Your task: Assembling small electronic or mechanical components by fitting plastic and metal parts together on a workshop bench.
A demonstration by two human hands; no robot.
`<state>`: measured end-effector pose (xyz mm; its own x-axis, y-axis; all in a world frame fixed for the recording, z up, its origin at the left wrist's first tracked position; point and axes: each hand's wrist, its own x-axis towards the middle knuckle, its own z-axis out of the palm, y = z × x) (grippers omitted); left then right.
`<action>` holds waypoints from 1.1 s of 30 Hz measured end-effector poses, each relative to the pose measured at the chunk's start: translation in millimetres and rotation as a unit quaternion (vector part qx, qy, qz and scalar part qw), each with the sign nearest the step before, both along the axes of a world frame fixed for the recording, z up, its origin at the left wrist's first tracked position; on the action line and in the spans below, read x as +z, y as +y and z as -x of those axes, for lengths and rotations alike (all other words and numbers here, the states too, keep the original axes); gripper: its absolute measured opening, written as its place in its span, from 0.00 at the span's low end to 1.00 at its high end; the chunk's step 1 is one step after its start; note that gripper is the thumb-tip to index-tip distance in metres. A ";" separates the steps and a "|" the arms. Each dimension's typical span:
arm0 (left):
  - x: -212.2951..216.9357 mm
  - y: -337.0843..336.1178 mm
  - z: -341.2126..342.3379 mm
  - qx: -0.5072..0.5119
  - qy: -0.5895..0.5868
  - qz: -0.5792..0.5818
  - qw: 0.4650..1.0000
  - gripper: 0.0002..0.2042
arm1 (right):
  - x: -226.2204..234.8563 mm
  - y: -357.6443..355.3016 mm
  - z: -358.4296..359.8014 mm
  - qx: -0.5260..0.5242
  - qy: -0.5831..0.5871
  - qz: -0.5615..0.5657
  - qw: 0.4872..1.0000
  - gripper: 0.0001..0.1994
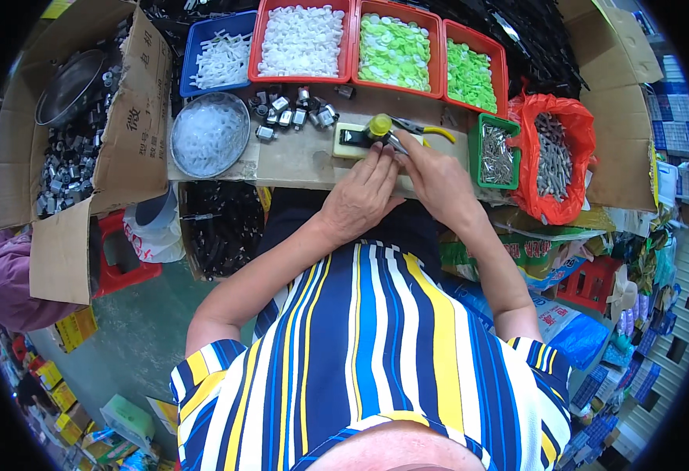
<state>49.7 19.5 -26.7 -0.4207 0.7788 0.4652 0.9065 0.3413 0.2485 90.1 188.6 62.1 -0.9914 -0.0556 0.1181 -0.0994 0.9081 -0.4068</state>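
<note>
At the bench's (305,161) near edge, both hands meet on a small yellow-capped part (380,125) seated on a pale block (352,141). Left hand (360,196) steadies with fingers together; right hand (437,184) pinches it, and should press squarely.

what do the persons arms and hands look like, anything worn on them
Both forearms are bare. The left hand and right hand wear no gloves; no ring, watch or bracelet shows. Short sleeves end above the elbows, part of a striped shirt in dark blue, white and yellow.
</note>
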 end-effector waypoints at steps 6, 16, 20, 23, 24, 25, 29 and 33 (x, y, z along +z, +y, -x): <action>0.4 -0.5 0.5 -0.002 -0.012 -0.027 1.000 0.29 | 6.7 -9.9 3.4 0.018 0.112 0.078 0.991 0.21; 9.9 -21.5 7.0 0.012 -0.075 -0.055 0.996 0.28 | 6.8 -3.7 7.5 -0.012 0.136 0.074 0.988 0.17; 6.1 -25.9 12.6 0.035 -0.055 -0.032 0.997 0.27 | -6.9 4.2 5.6 -0.031 -0.002 -0.001 1.000 0.15; 4.3 -27.9 9.5 0.031 -0.055 -0.028 0.998 0.27 | 0.8 0.5 0.4 -0.040 0.075 0.063 0.994 0.14; 3.8 -26.4 10.4 0.034 -0.049 -0.031 0.998 0.27 | 5.0 -2.2 -0.4 -0.059 0.113 0.105 0.986 0.14; 3.7 -25.1 11.4 0.037 -0.043 -0.035 0.998 0.26 | -2.7 0.9 -3.2 -0.044 0.150 0.107 0.982 0.15; 6.1 -24.3 17.0 0.036 -0.043 -0.034 0.998 0.25 | -17.1 11.3 -15.2 -0.046 -0.034 0.012 0.998 0.16; 6.5 -24.2 16.8 0.027 -0.036 -0.046 0.998 0.22 | -1.2 7.8 -25.8 -0.058 0.096 0.094 0.989 0.16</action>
